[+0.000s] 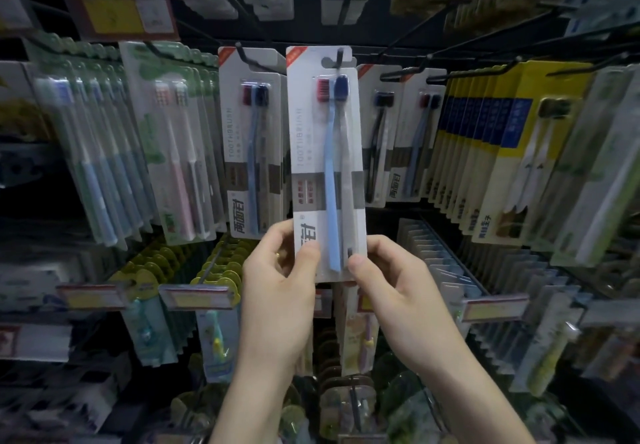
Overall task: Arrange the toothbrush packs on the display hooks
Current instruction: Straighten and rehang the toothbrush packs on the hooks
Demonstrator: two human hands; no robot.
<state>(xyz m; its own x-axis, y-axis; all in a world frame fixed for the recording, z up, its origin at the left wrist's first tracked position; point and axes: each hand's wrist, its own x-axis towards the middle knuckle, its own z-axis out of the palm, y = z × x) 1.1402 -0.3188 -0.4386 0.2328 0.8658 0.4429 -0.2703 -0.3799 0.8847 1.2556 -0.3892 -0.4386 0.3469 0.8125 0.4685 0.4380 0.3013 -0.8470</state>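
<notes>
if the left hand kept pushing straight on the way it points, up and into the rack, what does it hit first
Probably the matching toothbrush pack hanging just left of the held pack that the left hand pinches at its bottom. Depth is hard to judge, so the yellow-topped packs below it might come first.

A toothbrush pack [323, 152] is pinched at its lower corners by left hand [277, 270] and right hand [388, 270]; its hang-hole is met by a black hook [339, 57].

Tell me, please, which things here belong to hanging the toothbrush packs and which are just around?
In use: white toothbrush pack, pinched at its bottom by left hand and right hand; black display hook at its hang hole.

Just around: yellow toothbrush packs; price tags; children's toothbrush pack.
</notes>
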